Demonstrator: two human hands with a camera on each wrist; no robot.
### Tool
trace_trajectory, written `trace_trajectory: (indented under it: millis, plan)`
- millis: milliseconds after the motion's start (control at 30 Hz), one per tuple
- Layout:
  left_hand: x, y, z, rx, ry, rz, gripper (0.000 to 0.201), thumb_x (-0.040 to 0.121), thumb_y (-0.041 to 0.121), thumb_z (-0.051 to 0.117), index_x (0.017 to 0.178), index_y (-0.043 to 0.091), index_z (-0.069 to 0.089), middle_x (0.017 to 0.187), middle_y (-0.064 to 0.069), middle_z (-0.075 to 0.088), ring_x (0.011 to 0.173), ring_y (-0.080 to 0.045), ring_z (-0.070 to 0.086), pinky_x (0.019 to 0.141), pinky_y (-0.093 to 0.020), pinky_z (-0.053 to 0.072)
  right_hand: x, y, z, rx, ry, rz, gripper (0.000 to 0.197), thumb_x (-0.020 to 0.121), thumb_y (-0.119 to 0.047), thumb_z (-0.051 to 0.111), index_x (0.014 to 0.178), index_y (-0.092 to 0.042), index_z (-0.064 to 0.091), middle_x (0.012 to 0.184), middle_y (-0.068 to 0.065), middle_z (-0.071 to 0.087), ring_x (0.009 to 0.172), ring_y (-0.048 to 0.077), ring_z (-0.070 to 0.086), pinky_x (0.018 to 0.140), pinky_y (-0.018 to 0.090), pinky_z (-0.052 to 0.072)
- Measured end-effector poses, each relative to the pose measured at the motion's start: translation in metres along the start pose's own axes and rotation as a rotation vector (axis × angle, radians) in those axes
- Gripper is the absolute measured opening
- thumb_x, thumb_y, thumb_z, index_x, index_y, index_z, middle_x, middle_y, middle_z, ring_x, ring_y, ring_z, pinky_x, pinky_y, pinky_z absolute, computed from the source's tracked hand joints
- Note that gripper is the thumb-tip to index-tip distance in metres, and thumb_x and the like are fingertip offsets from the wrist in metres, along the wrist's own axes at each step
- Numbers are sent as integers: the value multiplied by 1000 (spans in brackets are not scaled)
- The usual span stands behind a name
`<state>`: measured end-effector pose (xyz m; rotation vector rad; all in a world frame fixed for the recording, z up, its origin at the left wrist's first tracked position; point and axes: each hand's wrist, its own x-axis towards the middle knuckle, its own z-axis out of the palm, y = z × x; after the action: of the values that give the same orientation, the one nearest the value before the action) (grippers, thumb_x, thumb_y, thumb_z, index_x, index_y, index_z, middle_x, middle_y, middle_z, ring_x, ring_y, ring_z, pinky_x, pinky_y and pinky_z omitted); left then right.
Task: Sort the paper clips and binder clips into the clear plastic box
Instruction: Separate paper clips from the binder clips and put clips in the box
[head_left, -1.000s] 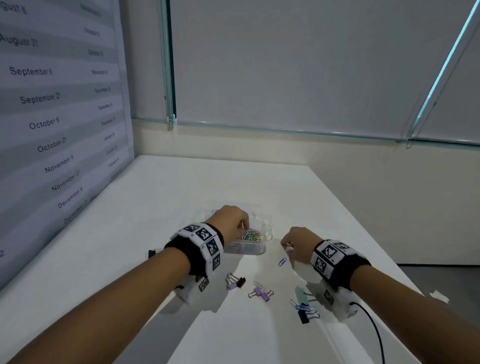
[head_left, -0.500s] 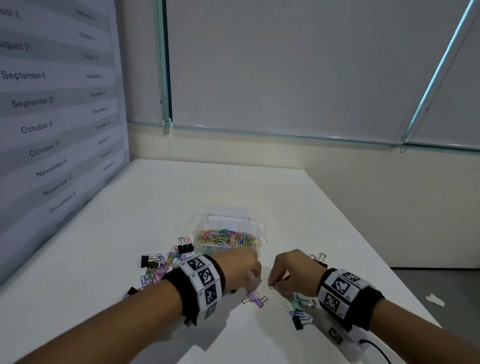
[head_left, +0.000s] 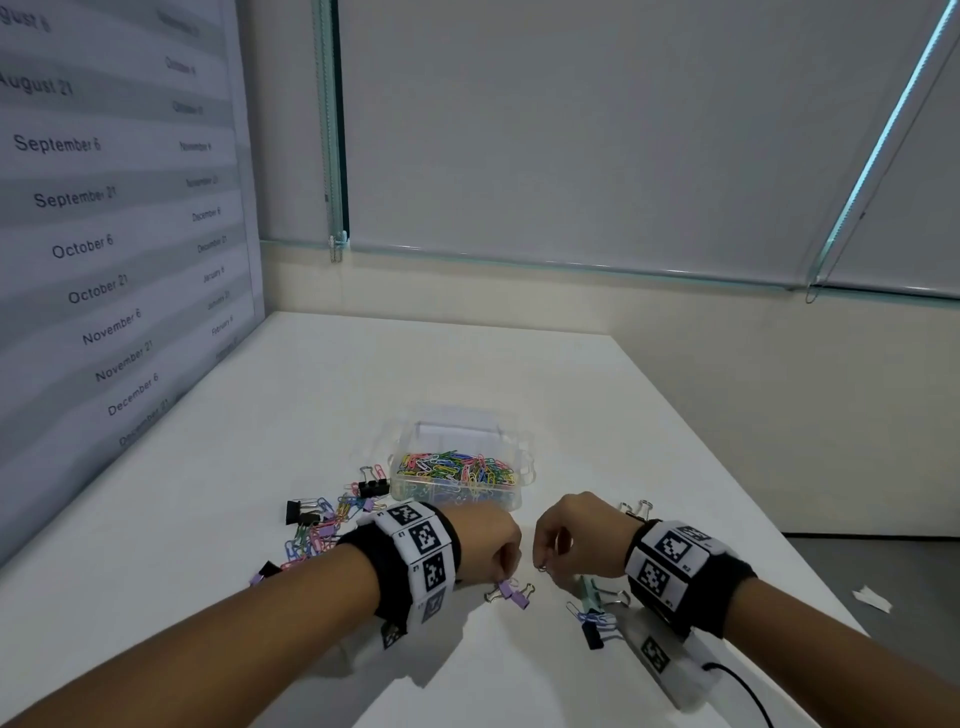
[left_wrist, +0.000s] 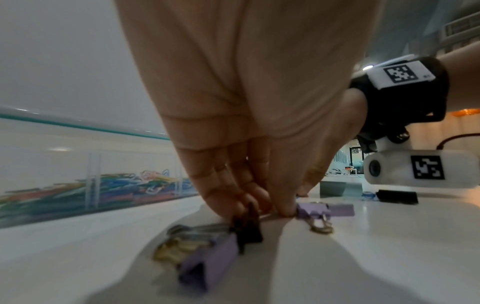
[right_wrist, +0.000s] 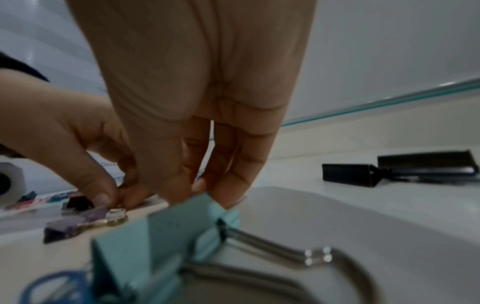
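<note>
The clear plastic box (head_left: 511, 501) stands mid-table, its near compartment full of coloured paper clips (head_left: 457, 470). My left hand (head_left: 506, 576) is lowered in front of it, fingers curled, pinching a purple binder clip (head_left: 513, 594) by its end on the table; the left wrist view shows the fingertips (left_wrist: 284, 208) on that clip (left_wrist: 315, 209). My right hand (head_left: 545, 564) hovers just to the right and pinches a small paper clip (head_left: 542, 567). A teal binder clip (right_wrist: 168, 232) lies right under its fingers (right_wrist: 233, 185).
A pile of mixed clips (head_left: 322, 525) lies left of the box, with black binder clips (head_left: 298, 512) in it. Blue paper clips and a black binder clip (head_left: 595, 626) sit by my right wrist. A second purple binder clip (left_wrist: 207, 263) lies under my left wrist. A wall panel stands on the left.
My left hand has left the box and come down near me onto the purple binder clip. My right hand took a paper clip off the table and drew back with it.
</note>
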<state>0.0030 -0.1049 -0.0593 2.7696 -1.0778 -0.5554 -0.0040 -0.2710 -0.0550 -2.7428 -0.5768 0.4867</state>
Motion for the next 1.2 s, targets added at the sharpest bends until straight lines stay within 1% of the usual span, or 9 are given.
trace_trajectory:
  millis: [133, 333, 567, 667, 767, 833, 933, 1067, 1200]
  plan:
    - [-1, 1, 1, 33, -22, -23, 20, 86, 6, 50, 98, 5, 66, 104, -13, 68, 88, -26, 57, 70, -27, 37, 0, -2, 1, 45, -34, 64, 24, 57, -1, 63, 67, -24, 65, 56, -13, 57, 49, -1, 48, 55, 19, 43]
    - [-2, 6, 6, 55, 1, -8, 19, 90, 7, 47, 101, 7, 62, 110, -10, 66, 101, -28, 59, 80, -30, 41, 2, -6, 1, 32, -81, 74, 27, 53, 1, 64, 65, -23, 63, 64, -6, 57, 57, 10, 50, 56, 23, 44]
    - [-2, 5, -4, 4, -41, 1, 20, 83, 4, 58, 98, 8, 70, 105, -11, 69, 91, -27, 61, 75, -30, 45, 11, -9, -14, -97, -159, 59, 28, 57, -1, 68, 59, -27, 58, 70, -4, 61, 62, 12, 53, 60, 26, 47]
    - [-5, 8, -6, 39, -24, -5, 18, 81, 4, 59, 96, 2, 69, 99, -13, 68, 90, -29, 62, 72, -31, 45, 21, -9, -32, -87, -19, 27, 25, 67, -1, 64, 66, -26, 62, 66, -7, 58, 59, 3, 51, 65, 17, 45]
    - [-7, 9, -6, 131, -10, 14, 20, 84, 9, 61, 98, -3, 68, 101, -18, 67, 93, -33, 62, 70, -29, 40, 34, -13, -44, 24, 226, -14, 21, 72, 1, 61, 78, -18, 67, 66, -10, 55, 56, -3, 49, 54, 3, 38]
    - [-6, 7, -5, 132, -14, 7, 20, 84, 10, 62, 100, -2, 68, 104, -20, 67, 96, -36, 62, 72, -29, 41, 43, -16, -48, 101, 334, -46, 20, 75, -1, 62, 76, -21, 64, 74, -6, 58, 62, 4, 54, 60, 7, 43]
    - [-7, 4, -4, 113, -14, -12, 21, 85, 11, 62, 103, 0, 67, 107, -18, 66, 99, -34, 61, 73, -28, 39, 50, -19, -48, 132, 398, -52, 13, 80, -6, 63, 87, -17, 65, 90, -1, 58, 77, 14, 56, 76, 23, 47]
    - [-8, 0, -2, 96, 18, 19, 20, 85, 8, 60, 103, 2, 65, 109, -15, 66, 101, -31, 59, 73, -26, 36, 37, -12, -46, 79, 342, -55, 14, 82, -8, 61, 91, -17, 66, 95, 0, 60, 79, 16, 58, 76, 23, 47]
    - [-7, -5, 0, 14, 18, 23, 15, 80, 6, 62, 93, 7, 70, 99, -8, 71, 86, -24, 62, 70, -25, 41, 2, 5, -39, 19, 143, -21, 16, 78, -13, 67, 86, -26, 64, 88, -5, 63, 77, 13, 62, 71, 17, 47]
